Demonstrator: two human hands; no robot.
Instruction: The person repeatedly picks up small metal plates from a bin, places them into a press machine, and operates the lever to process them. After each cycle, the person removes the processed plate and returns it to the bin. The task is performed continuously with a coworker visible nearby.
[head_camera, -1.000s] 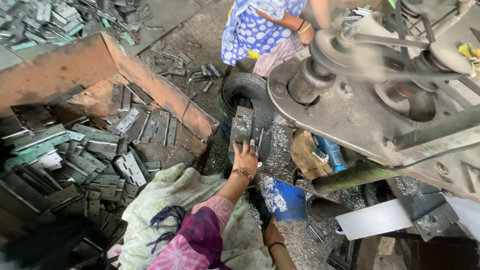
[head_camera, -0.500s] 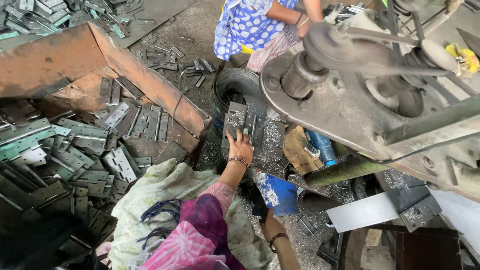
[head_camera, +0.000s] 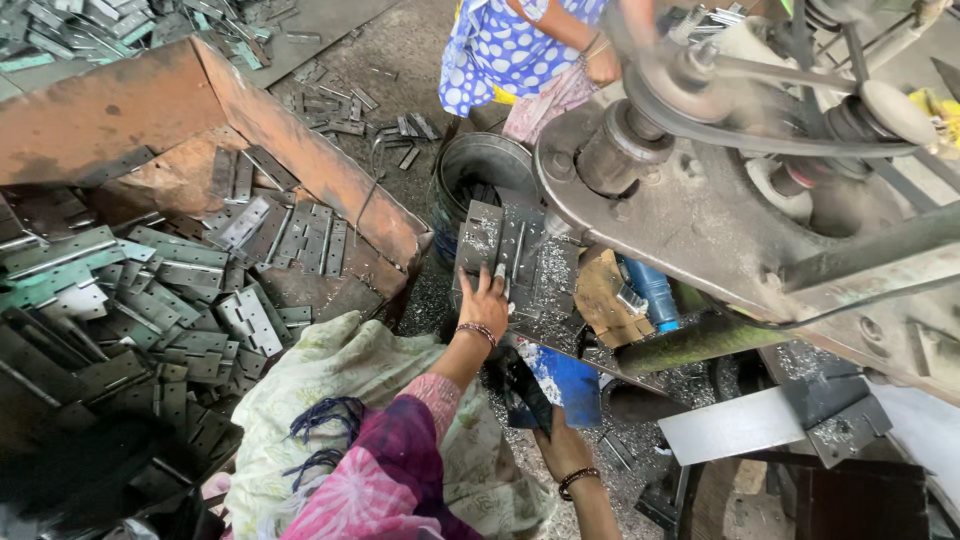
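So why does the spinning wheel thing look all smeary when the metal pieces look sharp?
In the head view, the wheel and belt are blurred by motion, while the flat metal plates in the rusty bin look crisp. The left hand on the plates by the machine is fairly sharp. The lower left corner is in deep shadow; the light is soft, with no strong glare.

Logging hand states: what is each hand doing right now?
Left hand: open, resting on the metal plates.
Right hand: mostly hidden near the blue container; grip cannot be told.

Dull grey metal plates (head_camera: 505, 245), dusty with shiny chips. Rusty, rough metal bin (head_camera: 300, 150). Soft, crumpled cloth (head_camera: 330, 390). Smooth blue plastic tub (head_camera: 565, 380). Greasy metal machine (head_camera: 720, 220).
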